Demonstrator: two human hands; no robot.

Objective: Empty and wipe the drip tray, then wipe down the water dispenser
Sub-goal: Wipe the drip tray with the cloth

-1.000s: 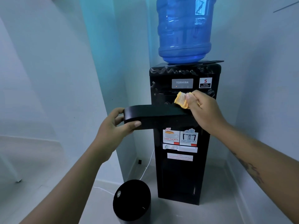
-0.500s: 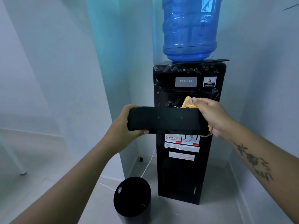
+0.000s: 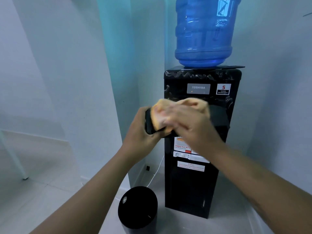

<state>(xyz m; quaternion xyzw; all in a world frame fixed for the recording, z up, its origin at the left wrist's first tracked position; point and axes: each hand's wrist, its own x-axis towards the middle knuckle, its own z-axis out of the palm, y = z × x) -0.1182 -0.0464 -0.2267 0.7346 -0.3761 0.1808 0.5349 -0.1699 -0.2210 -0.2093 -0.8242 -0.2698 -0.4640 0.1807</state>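
The black drip tray (image 3: 218,118) is held up in front of the black water dispenser (image 3: 199,183). My left hand (image 3: 140,130) grips the tray's left end. My right hand (image 3: 189,125) presses a yellow cloth (image 3: 158,115) onto the tray's left half; hand and cloth are motion-blurred, so how the fingers hold the cloth is unclear. A blue water bottle (image 3: 204,31) stands on top of the dispenser.
A black round bin (image 3: 137,211) stands on the floor just left of the dispenser's base. A white cable (image 3: 157,173) runs down behind it. White walls close in on both sides of the dispenser. A white furniture leg (image 3: 15,159) is at far left.
My right hand has swept the cloth from the tray's right end across to its left half. The tray has come closer and turned its face toward me; my left hand keeps its grip.
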